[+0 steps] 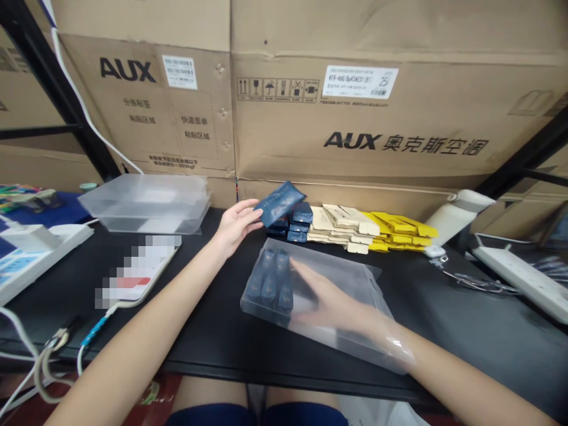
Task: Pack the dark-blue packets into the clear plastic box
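My left hand is closed on a dark blue packet, holding it by its left end above the pile of blue packets. My right hand reaches from the right inside a clear plastic box and shows through its wall. Its thumb and fingers are spread, with the tips close to several dark blue packets standing side by side at the box's left end. Whether the fingertips touch those packets, I cannot tell. Beside the blue pile lie stacks of cream packets and yellow packets.
Stacked clear plastic boxes stand at the back left. Nearer are a phone on a cable and a power strip. At right are a white bottle and another power strip. Large cartons line the back.
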Motion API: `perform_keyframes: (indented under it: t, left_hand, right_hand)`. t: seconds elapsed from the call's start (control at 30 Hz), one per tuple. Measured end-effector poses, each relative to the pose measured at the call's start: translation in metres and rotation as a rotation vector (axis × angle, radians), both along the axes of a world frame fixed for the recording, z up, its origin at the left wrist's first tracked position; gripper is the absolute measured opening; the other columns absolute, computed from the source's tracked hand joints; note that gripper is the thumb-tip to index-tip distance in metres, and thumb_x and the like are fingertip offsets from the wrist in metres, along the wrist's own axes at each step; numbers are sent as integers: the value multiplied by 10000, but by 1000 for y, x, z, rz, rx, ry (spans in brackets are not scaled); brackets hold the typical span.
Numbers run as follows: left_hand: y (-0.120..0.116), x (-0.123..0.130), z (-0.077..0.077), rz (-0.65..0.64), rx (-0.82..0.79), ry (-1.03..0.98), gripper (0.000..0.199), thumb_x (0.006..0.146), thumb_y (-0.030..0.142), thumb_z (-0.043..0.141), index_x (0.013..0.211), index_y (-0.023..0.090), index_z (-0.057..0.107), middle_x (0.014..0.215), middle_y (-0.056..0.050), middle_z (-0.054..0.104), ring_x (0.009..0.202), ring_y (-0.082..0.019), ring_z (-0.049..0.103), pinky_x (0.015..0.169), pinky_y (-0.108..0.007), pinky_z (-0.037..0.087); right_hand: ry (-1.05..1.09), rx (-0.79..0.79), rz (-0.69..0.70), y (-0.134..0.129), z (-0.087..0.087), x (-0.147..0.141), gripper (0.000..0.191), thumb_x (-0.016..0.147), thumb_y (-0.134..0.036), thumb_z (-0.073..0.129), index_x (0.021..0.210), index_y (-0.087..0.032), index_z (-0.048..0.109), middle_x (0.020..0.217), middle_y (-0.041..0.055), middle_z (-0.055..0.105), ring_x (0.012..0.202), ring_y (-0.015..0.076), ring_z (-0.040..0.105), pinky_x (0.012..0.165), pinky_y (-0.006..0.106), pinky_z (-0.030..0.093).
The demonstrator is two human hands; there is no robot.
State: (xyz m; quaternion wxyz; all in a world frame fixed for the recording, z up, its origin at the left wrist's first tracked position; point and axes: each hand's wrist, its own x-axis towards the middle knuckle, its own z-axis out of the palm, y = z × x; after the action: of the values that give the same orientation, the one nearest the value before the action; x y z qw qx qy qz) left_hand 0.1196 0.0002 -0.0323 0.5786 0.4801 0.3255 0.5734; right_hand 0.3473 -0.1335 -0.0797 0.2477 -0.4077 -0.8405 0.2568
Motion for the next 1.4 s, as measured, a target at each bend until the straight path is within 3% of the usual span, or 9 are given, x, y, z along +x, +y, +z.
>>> perform_keyframes:
  t: [0.23, 0.43, 0.63, 0.77, 0.87, 0.97, 1.03, 1.13, 1.4]
  left_hand:
    - [-25, 13, -2, -370, 146, 309, 349, 642, 301, 824, 931, 138, 718, 800, -31, 672, 728, -135, 635, 731, -270, 506]
    - [-23, 10, 0, -457, 197, 439, 304, 667, 299, 796, 896, 133, 684, 676, 17, 584, 618, -93, 563, 623, -222, 440]
    - [-15, 5, 0, -480, 203, 470, 294, 676, 286, 782, 896, 130, 664, 677, 16, 589, 604, -95, 567, 632, -236, 447]
    - [-12, 3, -1, -475, 216, 493, 288, 688, 264, 773, 908, 118, 659, 682, 24, 578, 618, -89, 560, 654, -237, 445]
    - [-13, 3, 0, -493, 215, 490, 285, 702, 245, 760, 935, 111, 663, 718, 21, 576, 650, -84, 555, 674, -231, 443]
    - [-15, 4, 1, -498, 214, 483, 271, 713, 240, 748, 941, 114, 673, 745, 13, 577, 672, -87, 551, 687, -232, 447]
    - [-17, 4, 1, -502, 208, 484, 268, 712, 239, 746, 941, 115, 680, 757, 8, 585, 680, -89, 554, 696, -234, 451]
    - [-18, 4, 1, -502, 208, 491, 278, 706, 241, 751, 947, 115, 694, 771, 0, 607, 693, -93, 566, 708, -236, 455]
    - [-19, 4, -2, -442, 264, 513, 351, 672, 318, 798, 955, 124, 729, 760, -28, 675, 709, -134, 630, 706, -263, 501]
  right_hand:
    - [2, 13, 28, 2, 8, 0, 1060, 740, -452, 767, 1564, -267, 126, 1599, 85, 247, 1452, 326, 274, 1191, 523, 246]
    - [63, -18, -4, 13, 23, 16, 809, 780, -427, 743, 1486, -273, 379, 1507, 61, 438, 1397, 322, 384, 1175, 526, 293]
    - [49, -398, 12, 33, 46, 63, 511, 847, -436, 674, 1328, -287, 588, 1406, 35, 563, 1304, 295, 515, 1111, 508, 398]
    - [79, -593, 64, 42, 57, 102, 333, 871, -415, 651, 1149, -248, 726, 1321, 55, 634, 1265, 269, 553, 1098, 382, 425]
    - [281, -778, -59, 48, 50, 130, 396, 779, -467, 727, 1061, -190, 749, 1167, 102, 713, 1069, 255, 678, 967, 369, 528]
    - [343, -776, -304, 53, 42, 146, 298, 708, -412, 760, 840, -146, 735, 811, 79, 742, 715, 176, 704, 706, 298, 585]
    - [338, -647, -480, 55, 40, 145, 222, 700, -374, 726, 691, -162, 662, 556, 7, 629, 491, 125, 594, 530, 259, 543]
    - [339, -177, -676, 54, 42, 129, 296, 758, -367, 580, 529, -204, 487, 434, -16, 513, 385, 121, 496, 435, 263, 473]
    - [86, 508, -580, 31, 40, 72, 149, 798, -238, 532, 771, -188, 670, 606, 11, 634, 531, 156, 568, 539, 278, 433]
